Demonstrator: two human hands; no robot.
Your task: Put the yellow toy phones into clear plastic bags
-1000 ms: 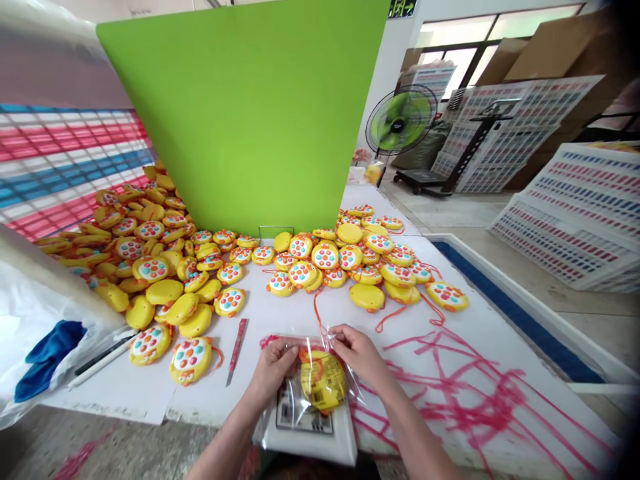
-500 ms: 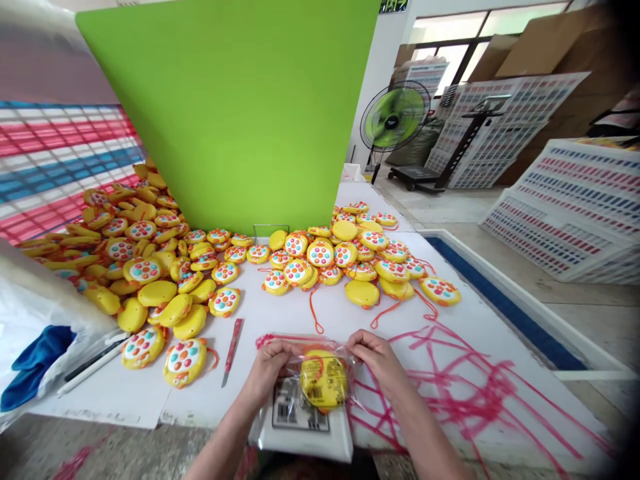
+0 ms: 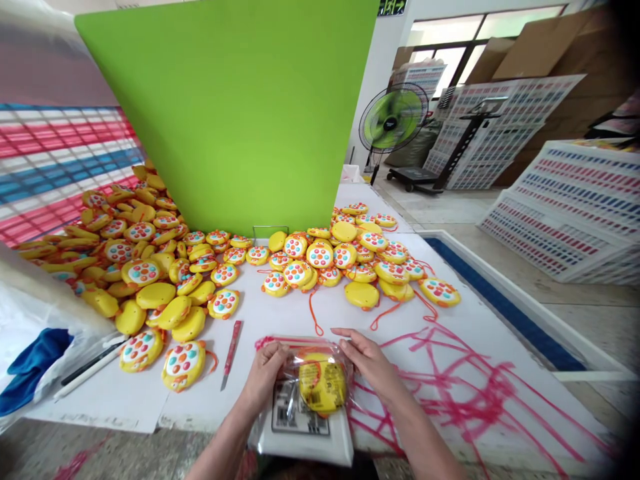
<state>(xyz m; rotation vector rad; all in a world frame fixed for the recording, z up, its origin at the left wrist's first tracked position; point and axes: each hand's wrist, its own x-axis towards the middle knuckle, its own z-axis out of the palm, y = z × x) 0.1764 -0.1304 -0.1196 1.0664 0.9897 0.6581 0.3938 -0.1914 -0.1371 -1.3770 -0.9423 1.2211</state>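
A yellow round toy in a clear plastic bag (image 3: 320,383) lies on a stack of white bags (image 3: 305,437) at the table's near edge. My left hand (image 3: 264,375) grips the bag's left side with curled fingers. My right hand (image 3: 367,360) rests on the bag's right top edge, fingers stretched along the fold. Beyond them, many loose yellow toys with coloured buttons (image 3: 320,257) are heaped across the white table (image 3: 450,333).
A big pile of the same toys (image 3: 135,247) fills the left. A green board (image 3: 235,113) stands behind. A red-handled knife (image 3: 231,347) and a pen lie at the left front. A fan (image 3: 393,120) and stacked printed cartons stand to the right.
The bag's open top has been folded down flat over the toy. My right hand's fingers went from pinching the bag's top to lying stretched along it.
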